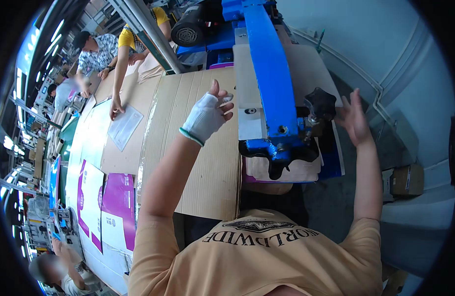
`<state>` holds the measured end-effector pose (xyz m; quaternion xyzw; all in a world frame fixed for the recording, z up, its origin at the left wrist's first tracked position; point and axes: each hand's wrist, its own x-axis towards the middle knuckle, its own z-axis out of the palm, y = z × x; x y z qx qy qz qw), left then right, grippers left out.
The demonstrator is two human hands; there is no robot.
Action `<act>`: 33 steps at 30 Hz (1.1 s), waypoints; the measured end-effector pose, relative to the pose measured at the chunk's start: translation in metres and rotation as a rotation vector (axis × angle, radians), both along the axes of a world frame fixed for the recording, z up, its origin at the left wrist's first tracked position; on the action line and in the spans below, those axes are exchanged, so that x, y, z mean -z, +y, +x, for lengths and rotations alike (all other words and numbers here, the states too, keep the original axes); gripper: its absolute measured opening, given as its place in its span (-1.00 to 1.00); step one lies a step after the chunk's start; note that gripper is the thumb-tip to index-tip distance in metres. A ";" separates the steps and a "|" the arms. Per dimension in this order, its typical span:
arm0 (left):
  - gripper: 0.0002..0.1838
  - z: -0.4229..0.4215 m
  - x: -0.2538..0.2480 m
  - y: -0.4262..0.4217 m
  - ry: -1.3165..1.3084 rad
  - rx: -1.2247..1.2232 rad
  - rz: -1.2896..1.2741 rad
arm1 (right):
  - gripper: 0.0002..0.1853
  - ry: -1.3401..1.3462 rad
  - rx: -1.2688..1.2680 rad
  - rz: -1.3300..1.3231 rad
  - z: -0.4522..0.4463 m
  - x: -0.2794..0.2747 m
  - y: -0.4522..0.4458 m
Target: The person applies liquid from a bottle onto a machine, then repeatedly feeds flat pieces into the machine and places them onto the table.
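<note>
machine arm (273,69) is blue, knob (320,103) blk, cardboard (203,172) brn, sheets (118,195) purple/wht, glove (203,119) wht w/ grn cuff (191,138).

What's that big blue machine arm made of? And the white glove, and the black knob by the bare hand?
The blue machine arm looks like painted metal: smooth, slightly shiny, scuffed near its end. The white glove seems knitted cloth, soft and matte, with a green-edged cuff. The black knob is perhaps moulded plastic, dark and lobed.
</note>
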<state>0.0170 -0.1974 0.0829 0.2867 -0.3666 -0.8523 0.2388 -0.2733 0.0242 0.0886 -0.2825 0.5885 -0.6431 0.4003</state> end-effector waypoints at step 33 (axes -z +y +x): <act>-0.41 0.012 -0.129 0.038 0.335 -0.218 -0.791 | -0.78 -0.078 0.230 -0.385 -0.014 -0.089 -0.008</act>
